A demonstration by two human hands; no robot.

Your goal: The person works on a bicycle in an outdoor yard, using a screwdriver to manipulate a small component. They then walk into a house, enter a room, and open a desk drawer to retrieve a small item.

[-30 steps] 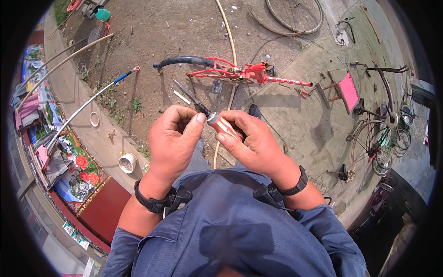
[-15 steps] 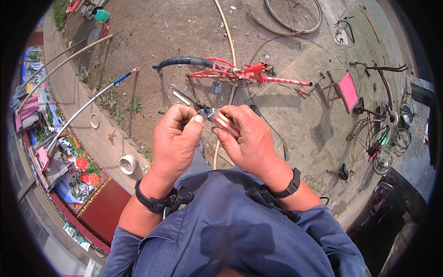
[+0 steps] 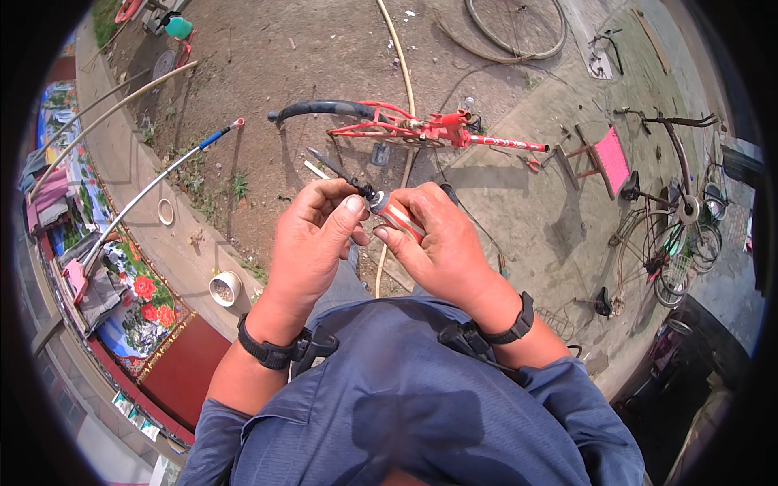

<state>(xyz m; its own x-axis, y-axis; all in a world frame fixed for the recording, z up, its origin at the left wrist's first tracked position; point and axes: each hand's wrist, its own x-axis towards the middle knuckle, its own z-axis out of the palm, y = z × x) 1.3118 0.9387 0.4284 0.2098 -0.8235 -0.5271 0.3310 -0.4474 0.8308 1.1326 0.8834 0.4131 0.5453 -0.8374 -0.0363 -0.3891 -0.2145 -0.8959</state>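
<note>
My right hand (image 3: 442, 231) is wrapped round a thick red-and-white striped cylinder (image 3: 399, 217) with a grey end, rather like a screwdriver handle. That grey end meets a small black fitting, from which a long dark lever-like bar (image 3: 331, 164) runs up and left. Thumb and fingers of my left hand (image 3: 312, 235) pinch at the black fitting; the exact grip is partly hidden by the fingers. Beyond my hands a red bicycle frame (image 3: 442, 134) lies on its side on the ground, with a black curved mudguard (image 3: 324, 108) at its left end.
A pale hose (image 3: 403, 65) crosses the dirt behind the frame. At right stand a pink-topped stool (image 3: 609, 160) and an old bicycle (image 3: 648, 243). A white pot (image 3: 224, 287) sits at left beside a flowered cover (image 3: 146, 292). A wheel (image 3: 519, 24) lies far back.
The dark bar has swung a little, its far tip moving right. My left fingers have loosened and spread slightly around the fitting. The striped cylinder has shifted slightly to the right.
</note>
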